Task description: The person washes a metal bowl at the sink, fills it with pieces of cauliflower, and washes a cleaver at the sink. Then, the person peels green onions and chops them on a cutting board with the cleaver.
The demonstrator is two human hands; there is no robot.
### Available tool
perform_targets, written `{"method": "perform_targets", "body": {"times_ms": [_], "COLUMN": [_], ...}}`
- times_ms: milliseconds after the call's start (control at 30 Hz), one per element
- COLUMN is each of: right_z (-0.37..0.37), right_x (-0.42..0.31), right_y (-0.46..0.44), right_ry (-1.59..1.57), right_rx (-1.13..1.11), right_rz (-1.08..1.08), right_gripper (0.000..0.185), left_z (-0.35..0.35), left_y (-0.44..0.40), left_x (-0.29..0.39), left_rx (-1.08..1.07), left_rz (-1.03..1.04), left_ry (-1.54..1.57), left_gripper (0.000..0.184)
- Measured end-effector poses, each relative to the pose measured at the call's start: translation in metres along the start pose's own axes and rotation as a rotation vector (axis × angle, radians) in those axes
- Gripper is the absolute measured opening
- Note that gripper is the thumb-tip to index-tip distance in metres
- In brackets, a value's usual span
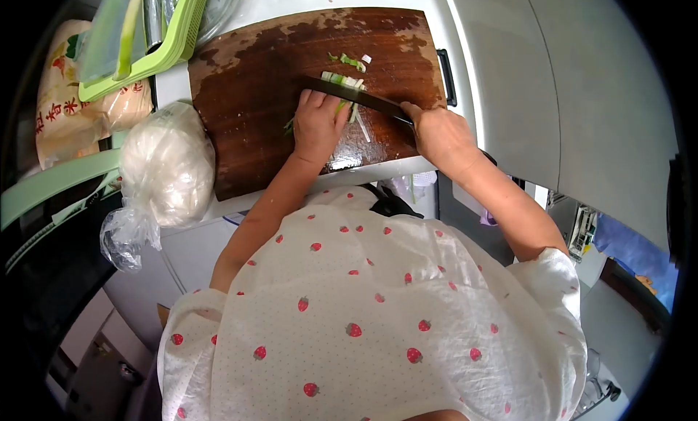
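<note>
A dark wooden cutting board point(254, 94) lies on the counter, wet in patches. My right hand point(445, 139) is closed around the handle of a kitchen knife point(363, 98), whose dark blade points left across the board. Under and beyond the blade are chopped scallion pieces point(342, 79), white and pale green. My left hand point(318, 126) presses its bent fingers on the scallions just on the near side of the blade; the hand partly hides them. A few loose green bits point(352, 62) sit farther back, and a thin white strip point(363, 128) lies near my left hand.
A tied clear plastic bag with white contents point(169, 163) stands against the board's left side. Behind it are a printed rice bag point(69, 101) and a green plastic basket point(182, 43) holding a long scallion point(129, 39). A black handle point(446, 78) is right of the board.
</note>
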State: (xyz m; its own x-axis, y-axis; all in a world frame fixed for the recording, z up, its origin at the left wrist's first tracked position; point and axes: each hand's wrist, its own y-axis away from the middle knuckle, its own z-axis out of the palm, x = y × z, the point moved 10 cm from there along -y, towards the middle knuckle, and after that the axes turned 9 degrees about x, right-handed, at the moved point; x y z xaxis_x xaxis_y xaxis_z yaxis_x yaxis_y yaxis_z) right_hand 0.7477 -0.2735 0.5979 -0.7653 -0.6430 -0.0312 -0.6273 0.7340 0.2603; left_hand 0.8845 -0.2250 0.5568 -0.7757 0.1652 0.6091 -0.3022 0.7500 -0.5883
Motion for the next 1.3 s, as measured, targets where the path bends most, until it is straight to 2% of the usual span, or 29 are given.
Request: {"method": "perform_targets", "body": {"times_ms": [133, 267, 367, 400, 533, 633, 667, 733, 800, 867, 933, 1033, 1100, 1200, 1300], "right_z": [0.026, 0.028, 0.016, 0.01, -0.004, 0.009, 0.017, 0.025, 0.028, 0.016, 0.013, -0.002, -0.006, 0.013, 0.024], "right_x": [-0.006, -0.005, 0.012, 0.014, 0.003, 0.0, -0.005, -0.017, -0.016, -0.003, 0.004, -0.003, -0.003, -0.005, -0.018], "right_y": [-0.03, -0.038, -0.045, -0.04, -0.013, -0.015, -0.027, -0.051, -0.054, -0.052, -0.05, -0.026, -0.012, -0.022, -0.051], "right_ry": [0.039, -0.038, -0.284, -0.284, -0.209, -0.066, -0.066, -0.058, -0.091, -0.301, -0.339, -0.278, -0.137, -0.032, -0.074], "right_rx": [-0.081, 0.035, 0.264, 0.268, 0.098, -0.013, -0.015, 0.053, 0.04, 0.218, 0.227, 0.158, 0.036, -0.026, 0.01], "right_rz": [0.023, 0.051, 0.086, 0.083, 0.013, 0.021, 0.016, 0.002, 0.02, 0.054, 0.078, 0.032, 0.032, 0.01, 0.027], "right_gripper": [0.037, 0.035, 0.026, 0.026, 0.027, 0.041, 0.041, 0.024, 0.023, 0.023, 0.024, 0.026, 0.026, 0.024, 0.019], "left_z": [0.0, 0.011, -0.001, -0.002, 0.001, 0.001, 0.001, 0.003, 0.004, -0.001, -0.002, -0.003, -0.001, 0.003, 0.002], "left_y": [-0.001, 0.008, 0.002, 0.001, 0.003, 0.0, -0.001, 0.001, 0.002, 0.002, 0.001, 0.003, 0.002, 0.002, -0.001], "left_x": [-0.001, -0.01, -0.002, -0.004, -0.004, -0.004, -0.004, -0.006, -0.008, -0.004, -0.002, -0.004, -0.003, -0.007, -0.006], "left_rx": [0.019, -0.092, 0.027, 0.031, 0.009, -0.007, -0.002, -0.008, -0.014, 0.038, 0.041, 0.047, 0.06, 0.007, 0.005], "left_rz": [0.003, -0.081, -0.032, -0.029, -0.043, -0.047, -0.042, -0.048, -0.05, -0.037, -0.028, -0.022, -0.017, -0.044, -0.05], "left_ry": [0.012, -0.025, 0.085, 0.083, 0.074, 0.048, 0.054, 0.056, 0.053, 0.092, 0.091, 0.092, 0.102, 0.055, 0.07], "left_gripper": [0.022, 0.023, 0.021, 0.021, 0.02, 0.019, 0.018, 0.018, 0.019, 0.019, 0.02, 0.02, 0.02, 0.02, 0.019]}}
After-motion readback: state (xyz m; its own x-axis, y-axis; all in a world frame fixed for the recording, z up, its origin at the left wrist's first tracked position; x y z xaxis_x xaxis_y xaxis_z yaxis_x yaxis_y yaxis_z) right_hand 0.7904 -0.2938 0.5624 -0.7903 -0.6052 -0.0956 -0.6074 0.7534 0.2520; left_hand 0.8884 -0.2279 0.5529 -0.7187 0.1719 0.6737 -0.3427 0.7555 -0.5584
